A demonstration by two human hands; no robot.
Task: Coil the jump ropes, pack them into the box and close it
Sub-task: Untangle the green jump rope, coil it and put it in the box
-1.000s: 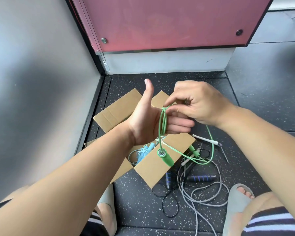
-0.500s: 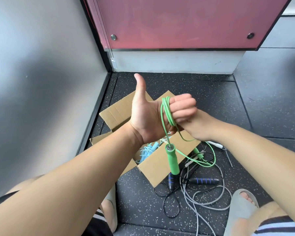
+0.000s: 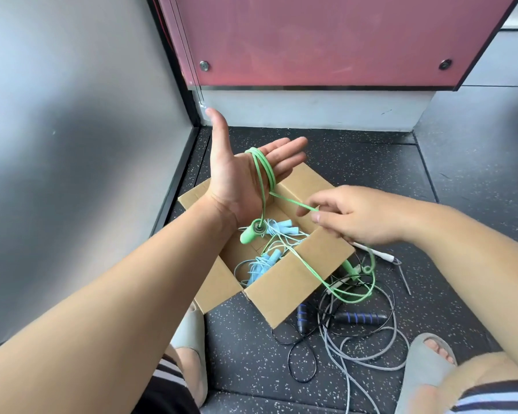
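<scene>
the left hand [image 3: 237,174] is held palm up above the box [image 3: 284,297], fingers straight and thumb pointing up, gripping nothing. the green jump rope [image 3: 265,171] is wound in a few loops around the palm at the base of the fingers. one green handle [image 3: 250,234] hangs from the loops just below the wrist, over the open box. the right hand [image 3: 359,218] is to the right, above the box, pinching a strand of the green rope between thumb and forefinger. that strand runs taut from the loops to the pinch. the rest of the green rope trails over the box's near flap down to the floor [image 3: 245,360], where the second green handle [image 3: 350,268] lies just beside the box. the box sits on the floor with its flaps open, and light blue jump ropes [image 3: 268,259] lie inside it. right of the box is a tangle on the floor: a black jump rope [image 3: 361,318] with blue-ringed handles, a grey jump rope [image 3: 341,348] and a white handle [image 3: 374,254]. grey sandals [image 3: 425,366] show at the bottom.
</scene>
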